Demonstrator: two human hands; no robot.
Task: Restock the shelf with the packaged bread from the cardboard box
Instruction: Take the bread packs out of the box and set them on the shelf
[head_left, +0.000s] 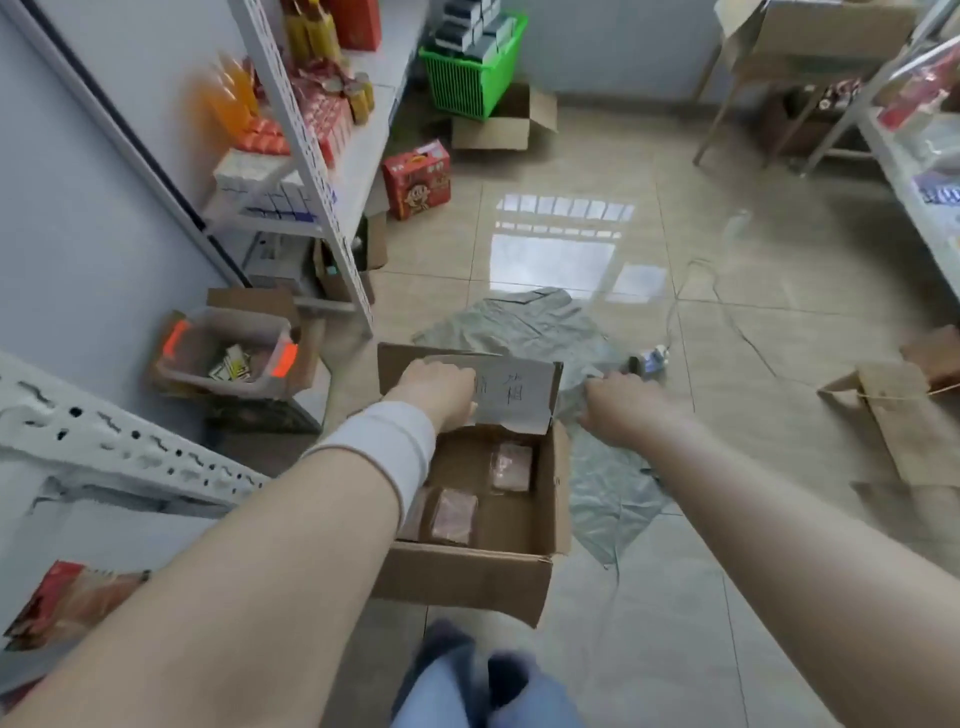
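Left hand (436, 387) grips raised flap (519, 395) of cardboard box (467, 577); right hand (621, 402) grips plastic sheet (613, 493).

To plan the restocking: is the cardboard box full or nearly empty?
Nearly empty. The cardboard box is open, and only a few bread packets lie on its mostly bare bottom; the left forearm hides part.

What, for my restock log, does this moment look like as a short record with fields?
box: cardboard box on the floor, open
bread: at least two wrapped bread packs inside
left: left hand grips the far flap
right: right hand at the grey plastic sheet, fingers curled; grip unclear
shelf: metal shelf to the left, holding packaged goods
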